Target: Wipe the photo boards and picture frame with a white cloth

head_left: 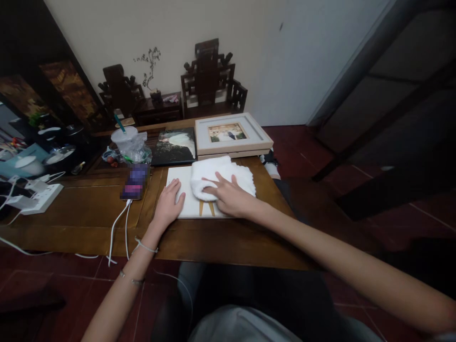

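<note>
A flat white board with gold markings near its front edge lies on the wooden table. My left hand rests flat on the board's left side, fingers stretched out, holding nothing. Over the middle and right of the board lies a folded white towel, hiding much of the surface. My right hand presses on the towel's near side, some fingers spread and at least one hooked into its fold.
Behind the board are a dark photo panel and a framed photo. A charging phone, a lidded cup and plastic wrap stand to the left. Farther left lies a power strip with cables. The table's front edge is close to me.
</note>
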{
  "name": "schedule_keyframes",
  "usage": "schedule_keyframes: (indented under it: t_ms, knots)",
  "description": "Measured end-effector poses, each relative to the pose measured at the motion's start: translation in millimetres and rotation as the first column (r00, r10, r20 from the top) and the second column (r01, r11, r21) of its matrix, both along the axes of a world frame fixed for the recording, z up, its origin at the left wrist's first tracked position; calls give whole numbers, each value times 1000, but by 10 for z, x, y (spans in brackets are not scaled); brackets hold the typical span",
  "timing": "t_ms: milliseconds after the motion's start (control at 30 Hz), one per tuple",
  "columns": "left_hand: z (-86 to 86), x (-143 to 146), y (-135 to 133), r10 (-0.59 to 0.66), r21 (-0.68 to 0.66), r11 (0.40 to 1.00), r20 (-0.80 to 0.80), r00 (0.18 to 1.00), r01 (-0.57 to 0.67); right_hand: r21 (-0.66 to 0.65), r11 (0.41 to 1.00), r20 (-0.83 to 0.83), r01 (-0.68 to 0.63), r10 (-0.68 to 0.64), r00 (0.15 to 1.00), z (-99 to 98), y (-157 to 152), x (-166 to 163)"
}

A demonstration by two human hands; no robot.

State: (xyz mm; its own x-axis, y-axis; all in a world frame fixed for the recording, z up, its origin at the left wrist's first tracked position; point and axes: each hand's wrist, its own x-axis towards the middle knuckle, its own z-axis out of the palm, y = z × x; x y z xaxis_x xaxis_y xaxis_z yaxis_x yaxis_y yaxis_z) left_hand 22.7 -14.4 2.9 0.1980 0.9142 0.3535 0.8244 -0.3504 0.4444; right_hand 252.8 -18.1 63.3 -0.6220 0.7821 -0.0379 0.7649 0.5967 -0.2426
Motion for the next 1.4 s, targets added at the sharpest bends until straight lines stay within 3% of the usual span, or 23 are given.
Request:
schedule_keyframes:
  t_ms: [133, 233, 433, 533, 633, 800, 1000, 1133, 1233, 1400]
  knots:
    - [-18, -12, 15, 4, 2, 1000, 31, 1000, -4, 59, 998, 12, 30, -31, 999, 0, 293, -200]
    - [-23, -15, 22, 6, -7, 1000, 38, 999, -6, 114, 992, 53, 46, -53, 997, -54, 260, -293]
    - [-7, 2, 11, 10, -12, 1000, 13, 1000, -10, 132, 988, 88, -76, 64, 994, -129, -366, -228]
    - [8, 14, -1, 8, -14, 1000, 1, 1000, -8, 56, 984, 73, -168, 164, 984, -72, -698, -121]
    - [13, 16, -8, -3, -11, 1000, -12, 1000, 3, -39, 970, 39, -239, 240, 970, -2, -830, -15]
    - [12, 14, -6, -2, -12, 1000, -22, 1000, 2, -38, 983, -21, -179, 179, 984, 23, -534, -5]
    - [42, -1, 0, -22, -35, 999, -19, 1000, 21, 29, 998, -26, 51, -50, 998, -19, 127, -355]
    - [45, -12, 2, -29, -39, 999, -11, 1000, 29, 75, 992, -22, 100, -99, 995, -70, 273, -488]
    - [25, -13, 6, -30, -30, 999, -9, 1000, 29, 67, 997, 19, 39, -41, 999, -119, 94, -450]
    - [11, 2, 0, -9, -21, 1000, -13, 1000, 9, 51, 992, 52, -113, 110, 993, -82, -519, -250]
